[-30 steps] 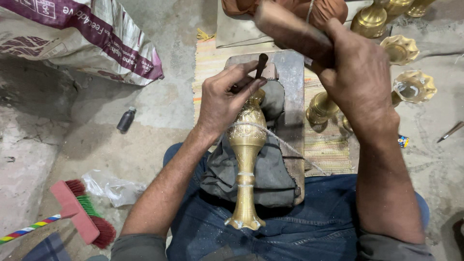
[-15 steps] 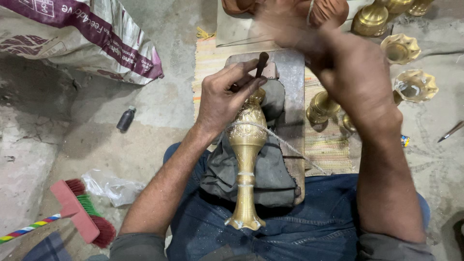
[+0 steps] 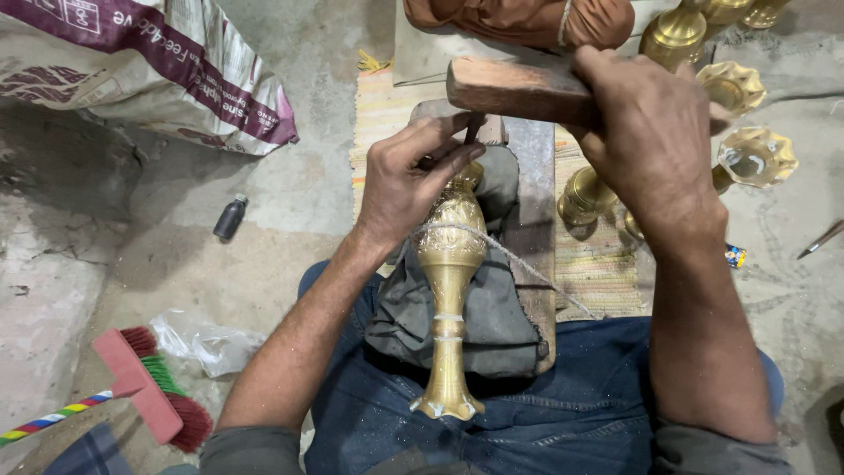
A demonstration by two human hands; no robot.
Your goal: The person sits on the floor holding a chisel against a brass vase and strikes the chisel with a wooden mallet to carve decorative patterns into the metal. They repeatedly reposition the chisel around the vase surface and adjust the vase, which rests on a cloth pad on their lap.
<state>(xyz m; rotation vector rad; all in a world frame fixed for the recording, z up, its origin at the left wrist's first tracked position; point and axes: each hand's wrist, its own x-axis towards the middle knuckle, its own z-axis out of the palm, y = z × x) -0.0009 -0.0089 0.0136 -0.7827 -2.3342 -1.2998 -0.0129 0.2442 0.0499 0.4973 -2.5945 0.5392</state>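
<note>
L hand [image 3: 409, 180] at frame centre, pinching dark punch [image 3: 472, 130] onto vase [image 3: 450, 264] top. R hand [image 3: 646, 132] upper right, clenched on wood mallet [image 3: 514, 88], raised over punch. Brass vase engraved, lying lengthwise on grey cloth [image 3: 492, 312] w/ cord [image 3: 527, 264] across, centre-low.

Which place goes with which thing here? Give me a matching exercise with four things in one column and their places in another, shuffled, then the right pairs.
Things:
1. wooden block
2. brass vase
3. small dark bottle
4. red brush

Places:
A. on the bare floor below the printed sack
B. gripped in the right hand
C. at the lower left, beside clear plastic
D. lying on the grey cloth over the lap, under the left hand

Pairs: 1-B, 2-D, 3-A, 4-C
</note>
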